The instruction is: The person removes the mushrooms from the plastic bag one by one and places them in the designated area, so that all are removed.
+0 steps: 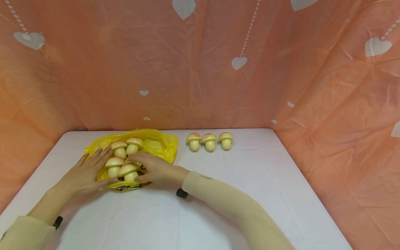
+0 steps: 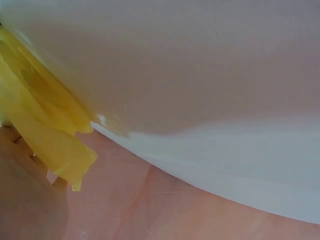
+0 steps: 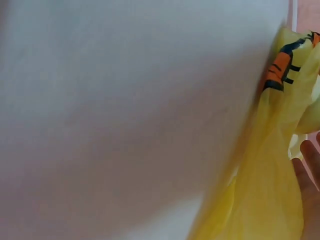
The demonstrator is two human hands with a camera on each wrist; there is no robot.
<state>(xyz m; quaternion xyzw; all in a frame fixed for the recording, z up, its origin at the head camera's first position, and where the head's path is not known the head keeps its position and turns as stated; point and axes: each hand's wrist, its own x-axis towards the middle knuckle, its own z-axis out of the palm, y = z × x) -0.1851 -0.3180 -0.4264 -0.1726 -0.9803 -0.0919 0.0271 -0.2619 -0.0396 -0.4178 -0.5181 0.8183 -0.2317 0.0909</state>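
Observation:
A yellow plastic bag lies spread at the back left of the table, with several toy mushrooms sitting on it, tan caps over cream stems. Along its left side, my left hand rests with straight fingers beside the mushrooms, the thumb reaching toward the front edge. From the right, my right hand reaches over the bag with fingers extended, its thumb close to the stem of the front mushroom. In the right wrist view the fingers look straight against the yellow plastic.
Three more toy mushrooms stand in a row to the right of the bag, near the back edge. A white cloth covers the table. Orange drapes with white hearts rise behind and at both sides.

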